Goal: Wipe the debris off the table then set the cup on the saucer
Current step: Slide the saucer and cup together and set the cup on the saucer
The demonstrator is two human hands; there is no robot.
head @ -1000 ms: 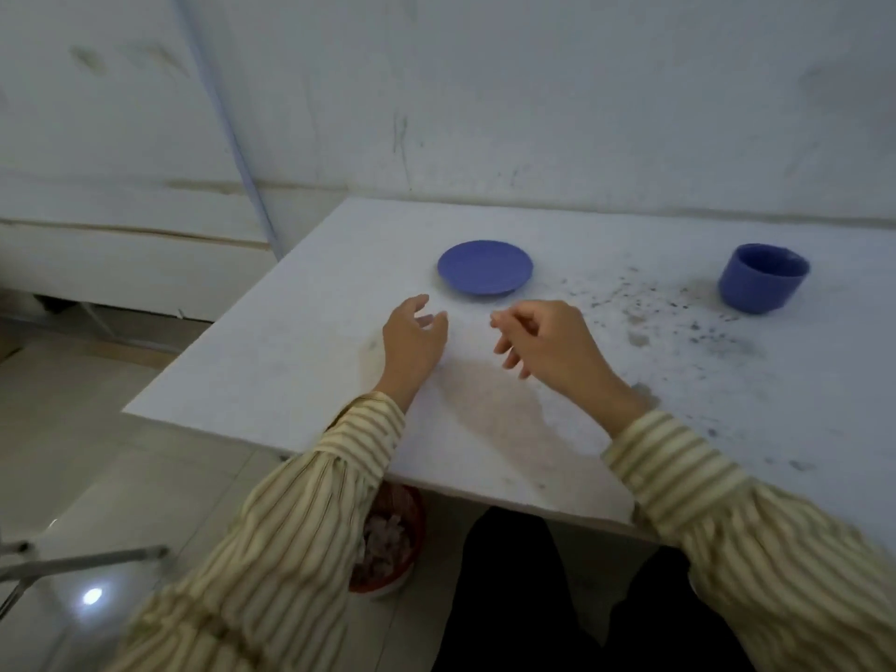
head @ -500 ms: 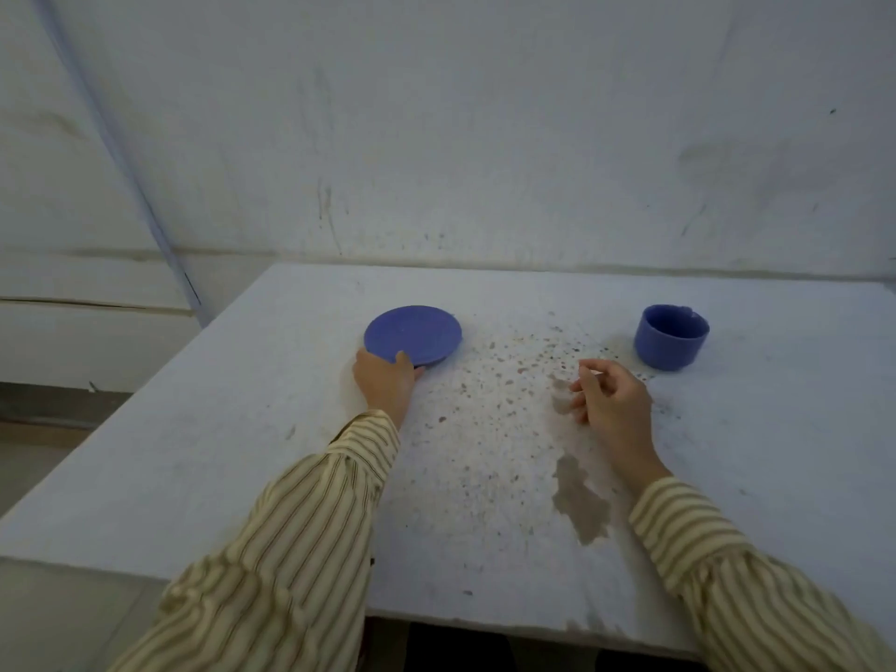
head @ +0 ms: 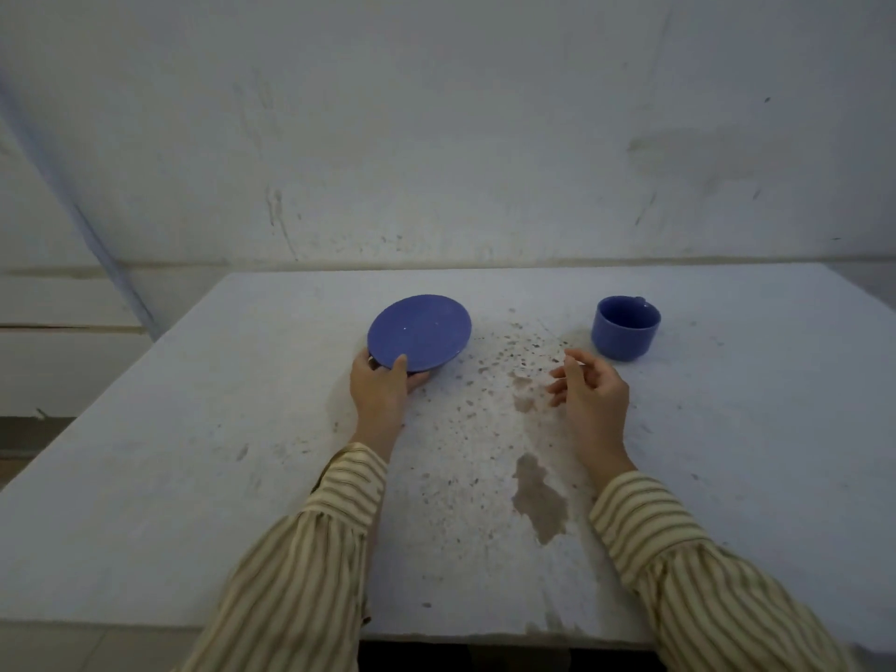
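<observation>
A blue saucer [head: 420, 332] is tilted up off the white table [head: 194, 477], its near edge gripped by my left hand [head: 380, 390], thumb on top. A blue cup [head: 625, 327] stands upright at the right, apart from the saucer. My right hand [head: 589, 390] hovers just left of and nearer than the cup, fingers loosely curled and apart, holding nothing. Dark specks of debris [head: 509, 361] are scattered between the saucer and the cup and spread toward me.
A brownish stain [head: 540, 497] marks the table between my forearms. A scuffed white wall [head: 436, 138] rises right behind the table. The table's near edge runs just below my striped sleeves, and its left edge drops to the floor.
My left hand has closed on the saucer's near edge and tipped it up. My right hand has opened slightly and stayed near the cup. The camera has come closer to the table.
</observation>
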